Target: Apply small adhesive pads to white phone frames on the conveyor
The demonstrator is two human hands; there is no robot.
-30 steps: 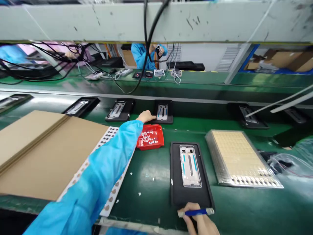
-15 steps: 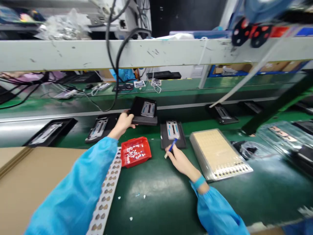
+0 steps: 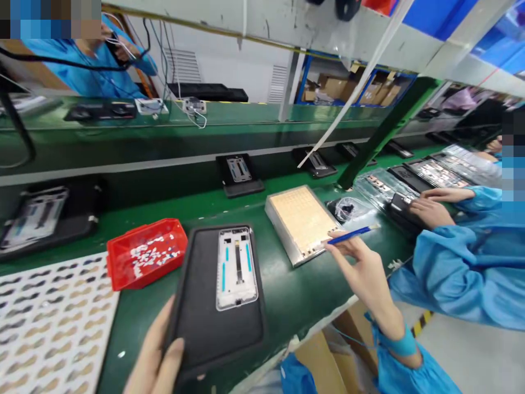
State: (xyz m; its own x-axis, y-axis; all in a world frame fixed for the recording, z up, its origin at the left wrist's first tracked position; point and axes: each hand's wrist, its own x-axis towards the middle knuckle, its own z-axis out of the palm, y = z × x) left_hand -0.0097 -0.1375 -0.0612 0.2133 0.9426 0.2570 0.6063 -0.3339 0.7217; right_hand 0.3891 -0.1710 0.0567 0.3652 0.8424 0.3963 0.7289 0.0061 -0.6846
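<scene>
My left hand grips the left edge of a black tray, thumb on top, close to me above the green bench. A phone frame, silver with blue strips and a dark ribbon down its middle, lies in the tray. My right hand pinches a slim blue pen-like tool whose pale end points away to the right. That hand is beside the front corner of a thick stack of pale sheets. To the left of the tray stands a red bin with small white pieces inside.
A white sheet of tan die-cut pieces lies at left. More black trays with frames, including one tray, line the belt. A green post rises at right. A co-worker's hands handle a dark item there; another person sits across.
My left hand has brought a black tray from the back of the bench toward me. The view has turned right. My right hand still has the blue tool, now beside the pale stack.
</scene>
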